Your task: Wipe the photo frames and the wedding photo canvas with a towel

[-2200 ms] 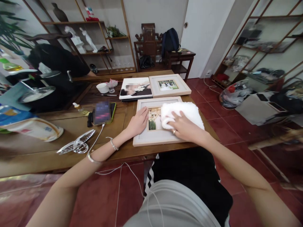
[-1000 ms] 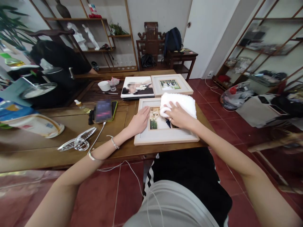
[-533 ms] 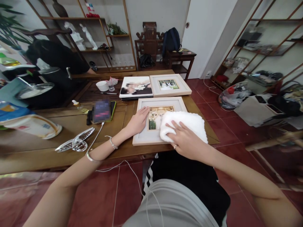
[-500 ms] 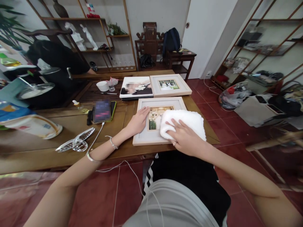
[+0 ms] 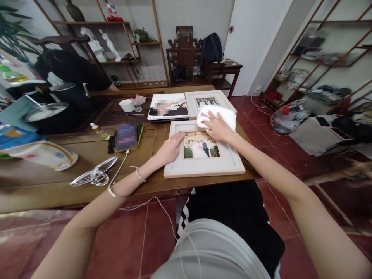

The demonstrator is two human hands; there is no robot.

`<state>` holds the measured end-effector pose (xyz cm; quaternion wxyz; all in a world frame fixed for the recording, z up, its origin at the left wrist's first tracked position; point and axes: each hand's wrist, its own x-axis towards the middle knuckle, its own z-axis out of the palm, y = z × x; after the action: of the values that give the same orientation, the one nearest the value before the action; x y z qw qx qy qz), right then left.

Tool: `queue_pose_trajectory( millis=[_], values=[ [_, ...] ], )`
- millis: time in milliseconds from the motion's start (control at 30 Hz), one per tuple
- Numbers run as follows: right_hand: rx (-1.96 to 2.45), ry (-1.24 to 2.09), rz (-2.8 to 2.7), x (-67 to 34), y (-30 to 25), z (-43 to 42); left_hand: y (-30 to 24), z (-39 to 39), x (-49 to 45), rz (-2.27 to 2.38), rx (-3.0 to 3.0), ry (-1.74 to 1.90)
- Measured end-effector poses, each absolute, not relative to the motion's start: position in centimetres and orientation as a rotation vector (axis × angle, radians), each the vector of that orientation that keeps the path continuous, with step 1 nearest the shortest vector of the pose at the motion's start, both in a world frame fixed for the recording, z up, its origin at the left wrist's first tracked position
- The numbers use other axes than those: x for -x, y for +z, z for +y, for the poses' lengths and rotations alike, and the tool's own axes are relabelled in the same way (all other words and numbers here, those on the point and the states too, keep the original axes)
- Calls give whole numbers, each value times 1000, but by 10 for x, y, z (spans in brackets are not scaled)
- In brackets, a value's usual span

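On the wooden table [image 5: 148, 149], at the left, a silvery slotted object [image 5: 94, 173] is seen, with a green-edged phone [image 5: 140, 135] lying beyond it. Next, the left edge of the near picture frame [image 5: 200, 166] is covered by the left hand [image 5: 171, 149], laid flat with its fingers together and nothing grasped. The frame lies face up before the person, its longer side seemingly running left to right, its photograph [image 5: 200, 146] bared between the two hands. Farther right, at the frame's far edge, a folded white cloth [image 5: 228, 115] is held under the right hand [image 5: 217, 127], whose fingers are spread and bent over it, a fold being gripped near their tips. The far picture frame [image 5: 229, 101] is partly hidden by the cloth; whether it is touched cannot be told.
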<state>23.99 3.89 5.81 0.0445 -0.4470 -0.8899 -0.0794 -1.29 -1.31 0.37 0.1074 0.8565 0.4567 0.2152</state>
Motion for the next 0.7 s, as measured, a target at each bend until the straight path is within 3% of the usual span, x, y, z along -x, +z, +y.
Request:
queue_pose_trajectory(
  millis=[167, 500, 700],
  values=[
    [1291, -168, -2834, -230, 62, 8, 1, -12, 12, 1344, -2476, 719],
    [1251, 182, -3003, -210, 95, -135, -6, -15, 11, 1404, -2430, 715],
    [1114, 180, -2932, -203, 78, -135, -1, -15, 10, 1384, -2497, 660]
  ],
)
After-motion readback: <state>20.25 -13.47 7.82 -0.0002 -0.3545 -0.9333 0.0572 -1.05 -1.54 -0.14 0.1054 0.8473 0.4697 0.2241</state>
